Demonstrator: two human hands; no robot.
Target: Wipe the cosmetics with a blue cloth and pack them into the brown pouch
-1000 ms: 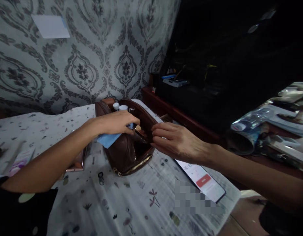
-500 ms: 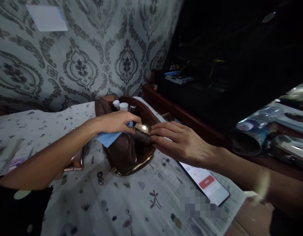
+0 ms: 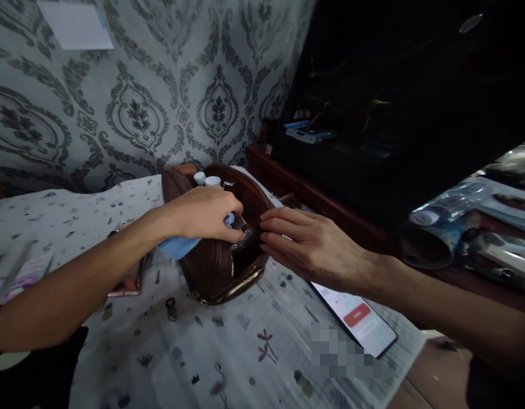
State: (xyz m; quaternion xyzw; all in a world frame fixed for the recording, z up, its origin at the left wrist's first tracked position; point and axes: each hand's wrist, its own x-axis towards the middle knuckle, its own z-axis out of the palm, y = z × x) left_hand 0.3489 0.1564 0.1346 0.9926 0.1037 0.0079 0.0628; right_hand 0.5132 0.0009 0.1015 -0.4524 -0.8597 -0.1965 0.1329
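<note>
A brown zip pouch (image 3: 207, 267) lies open on the patterned cloth, its gold zipper spread along the front. My left hand (image 3: 205, 213) is over the opening, closed on a light blue cloth (image 3: 179, 246). Under its fingertips, down in the pouch, shows a dark glittery item (image 3: 245, 241), partly hidden. At the pouch's right rim, the fingers of my right hand (image 3: 307, 241) are together on the edge; the thumb is hidden. Two white-capped bottles (image 3: 212, 181) and a dark shiny piece (image 3: 229, 186) stand at the pouch's back.
A lit phone (image 3: 365, 321) lies right of the pouch, below my right forearm. A shiny rose-gold case (image 3: 128, 284) sits left, partly under my left arm, near a white-and-purple packet (image 3: 28, 278). A clear plastic bottle (image 3: 452, 201) is at the far right.
My left hand has lowered the glittery item with its gold top deeper into the pouch, and the gold top is now mostly hidden. The right hand stays at the rim.
</note>
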